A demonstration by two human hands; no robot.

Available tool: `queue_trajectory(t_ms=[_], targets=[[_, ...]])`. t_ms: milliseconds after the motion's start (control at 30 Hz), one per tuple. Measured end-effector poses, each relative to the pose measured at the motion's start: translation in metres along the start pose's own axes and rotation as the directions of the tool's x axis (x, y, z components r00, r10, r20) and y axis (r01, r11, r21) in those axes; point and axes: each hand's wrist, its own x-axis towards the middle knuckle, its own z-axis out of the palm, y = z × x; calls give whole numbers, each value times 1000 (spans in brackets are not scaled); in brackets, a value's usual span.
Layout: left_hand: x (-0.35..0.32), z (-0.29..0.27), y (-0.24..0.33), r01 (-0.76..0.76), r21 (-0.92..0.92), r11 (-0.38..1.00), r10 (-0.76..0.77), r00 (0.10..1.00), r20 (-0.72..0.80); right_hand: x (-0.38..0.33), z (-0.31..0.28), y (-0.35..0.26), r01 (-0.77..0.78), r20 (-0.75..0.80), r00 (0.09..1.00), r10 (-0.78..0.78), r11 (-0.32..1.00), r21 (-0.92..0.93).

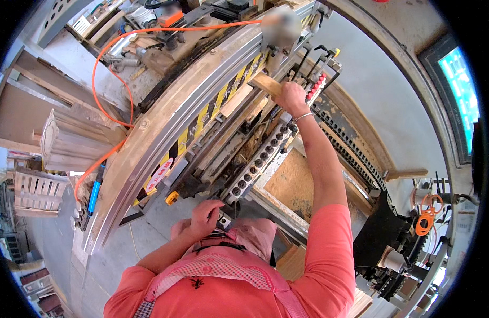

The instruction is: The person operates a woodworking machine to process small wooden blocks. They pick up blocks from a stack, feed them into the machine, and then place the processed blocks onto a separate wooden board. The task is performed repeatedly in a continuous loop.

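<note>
**Wooden piece held at a drilling machine**

A small, pale wooden block (266,83) is held by the right hand (290,98), whose fingers are closed around the block's near end. The arm is stretched out and away from the body, and a thin bangle (304,116) is worn at the wrist. The block is kept tilted, just below the long metal beam (165,124) with its yellow-and-black striped band, and above a row of dark round drill heads (260,159) set in a pale bar.

The left hand (205,216) is seen close to the body, its fingers curled in narrowly over a small dark control part at the near edge of the machine; whether anything is gripped there cannot be told. A yellow knob (172,198) lies just to the left of it.

An orange hose (98,63) is looped across the upper left and runs down to a blue fitting (94,192). Stacked timber mouldings (77,139) are piled at the left, and a chipboard panel (292,183) lies under the outstretched arm.
</note>
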Motion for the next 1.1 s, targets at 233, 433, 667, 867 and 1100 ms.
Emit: queue_trajectory(t_ms=[233, 433, 667, 867, 1100], targets=[[4, -1, 7, -19, 32, 999, 19, 1000, -6, -1, -1, 0, 21, 12, 1000, -21, 1000, -15], [5, 0, 11, -14, 38, 999, 14, 1000, -19, -2, 3, 4, 38, -16, 999, -38, 999, -21], [-3, 2, -2, -55, 17, 998, 56, 998, -42, -1, 4, -5, -21, 9, 1000, 22, 999, -28], [-4, -1, -6, -129, 21, 991, 130, 990, -50, -5, -1, -17, -94, 12, 995, 94, 995, -38], [1, 1, -10, -356, 70, 932, 351, 933, 78, -128, -11, -67, -5, -631, 762, 145, 976, 218]])
